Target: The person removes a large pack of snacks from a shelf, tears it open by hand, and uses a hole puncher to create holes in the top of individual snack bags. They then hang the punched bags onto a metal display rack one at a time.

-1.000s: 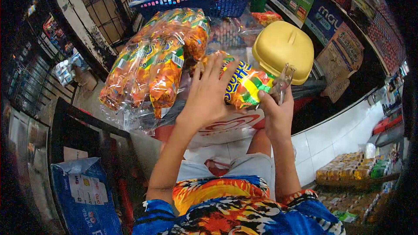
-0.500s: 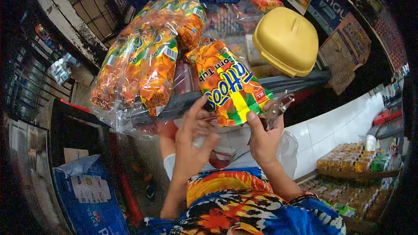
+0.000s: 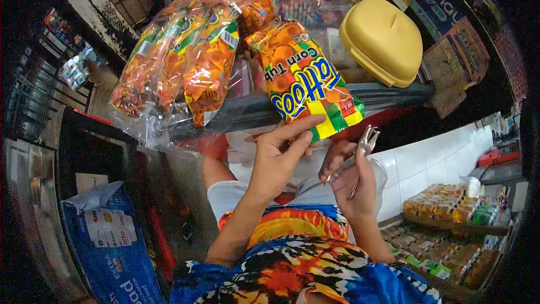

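At the left of the counter, a bundle of filled snack bags lies under clear plastic wrap, untouched by either hand. To its right, the left hand grasps the near end of a single snack bag: the index finger extends across the printed front, the thumb sits close to the bottom edge, and the remaining fingers are mostly hidden. The wrist points away from the body, with the back of the hand largely upward. The bag slants with its near end projecting past the counter rim and its far end just beside the bundle; whether the two touch cannot be told. The step in hand appears to be positioning and steadying this bag with the left hand alone. Further right, apart from the bag, the right hand is closed around the handles of metal pliers, palm turned inward, fingers curled, tool head pointing up and away; the opening of the tool cannot be judged. As a judgement, the next move calls for a secure left grip at the bag's edge and a controlled right wrist. At the far right of the counter rests a yellow box, lid closed.
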Demonstrator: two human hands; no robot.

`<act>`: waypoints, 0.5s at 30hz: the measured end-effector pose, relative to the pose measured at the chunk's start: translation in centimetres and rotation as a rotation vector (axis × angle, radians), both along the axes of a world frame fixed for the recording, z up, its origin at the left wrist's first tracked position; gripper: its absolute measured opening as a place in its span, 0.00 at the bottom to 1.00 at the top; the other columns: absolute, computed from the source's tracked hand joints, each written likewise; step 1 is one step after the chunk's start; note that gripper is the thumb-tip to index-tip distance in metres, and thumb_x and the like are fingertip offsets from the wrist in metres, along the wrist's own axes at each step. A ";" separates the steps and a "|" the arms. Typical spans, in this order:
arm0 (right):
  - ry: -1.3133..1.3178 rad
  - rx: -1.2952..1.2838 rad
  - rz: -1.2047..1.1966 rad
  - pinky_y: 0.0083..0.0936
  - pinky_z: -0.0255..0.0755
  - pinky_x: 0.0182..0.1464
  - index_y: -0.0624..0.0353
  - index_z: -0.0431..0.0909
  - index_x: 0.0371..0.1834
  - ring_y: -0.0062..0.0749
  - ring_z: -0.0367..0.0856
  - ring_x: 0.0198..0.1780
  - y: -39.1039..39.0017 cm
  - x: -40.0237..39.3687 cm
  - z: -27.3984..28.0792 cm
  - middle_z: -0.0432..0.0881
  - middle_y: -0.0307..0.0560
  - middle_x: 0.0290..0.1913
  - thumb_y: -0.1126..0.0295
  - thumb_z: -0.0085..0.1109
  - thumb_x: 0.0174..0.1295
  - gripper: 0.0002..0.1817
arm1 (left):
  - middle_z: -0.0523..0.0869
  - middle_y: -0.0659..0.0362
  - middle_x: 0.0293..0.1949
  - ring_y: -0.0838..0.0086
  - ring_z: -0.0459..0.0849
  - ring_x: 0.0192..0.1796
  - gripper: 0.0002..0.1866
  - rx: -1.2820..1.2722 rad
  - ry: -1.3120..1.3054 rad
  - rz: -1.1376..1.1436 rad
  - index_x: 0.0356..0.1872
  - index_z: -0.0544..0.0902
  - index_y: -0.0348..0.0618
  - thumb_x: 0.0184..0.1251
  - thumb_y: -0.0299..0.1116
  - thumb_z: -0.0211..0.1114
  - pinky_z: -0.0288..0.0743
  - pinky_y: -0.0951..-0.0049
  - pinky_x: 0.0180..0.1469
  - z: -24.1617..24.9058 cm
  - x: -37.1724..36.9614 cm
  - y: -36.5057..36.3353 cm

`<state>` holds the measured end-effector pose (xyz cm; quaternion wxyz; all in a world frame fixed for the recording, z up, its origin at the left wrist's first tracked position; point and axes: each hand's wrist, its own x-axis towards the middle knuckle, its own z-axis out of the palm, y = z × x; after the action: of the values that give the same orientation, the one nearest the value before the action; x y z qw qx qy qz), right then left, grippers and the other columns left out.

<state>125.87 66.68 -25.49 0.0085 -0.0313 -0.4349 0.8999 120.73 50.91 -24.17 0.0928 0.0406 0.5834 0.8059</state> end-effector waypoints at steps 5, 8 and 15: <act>-0.416 -0.334 0.139 0.50 0.75 0.49 0.51 0.69 0.59 0.42 0.79 0.43 0.3 0.5 0.2 0.78 0.48 0.38 0.61 0.50 0.69 0.17 | 0.82 0.61 0.46 0.83 0.78 0.37 0.17 -0.029 0.096 0.018 0.56 0.81 0.40 0.67 0.24 0.58 0.72 0.82 0.38 0.0 0.3 -0.5; -0.201 -0.126 0.259 0.39 0.76 0.42 0.55 0.73 0.53 0.39 0.80 0.39 0.3 0.6 -0.7 0.81 0.48 0.38 0.63 0.51 0.68 0.14 | 0.84 0.61 0.47 0.82 0.81 0.39 0.17 -0.073 0.095 0.035 0.56 0.80 0.40 0.66 0.24 0.59 0.73 0.83 0.39 0.3 0.5 -0.9; 0.094 1.231 0.069 0.34 0.68 0.29 0.64 0.75 0.36 0.44 0.78 0.24 -1.0 0.1 0.8 0.78 0.55 0.24 0.71 0.61 0.60 0.08 | 0.80 0.59 0.52 0.80 0.79 0.49 0.17 -0.118 0.224 0.100 0.55 0.80 0.38 0.65 0.23 0.60 0.75 0.81 0.46 -0.3 0.5 -0.7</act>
<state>125.94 65.66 -24.67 0.0151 0.0331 -0.8743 0.4840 121.26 50.24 -24.49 -0.0108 0.0959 0.6379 0.7640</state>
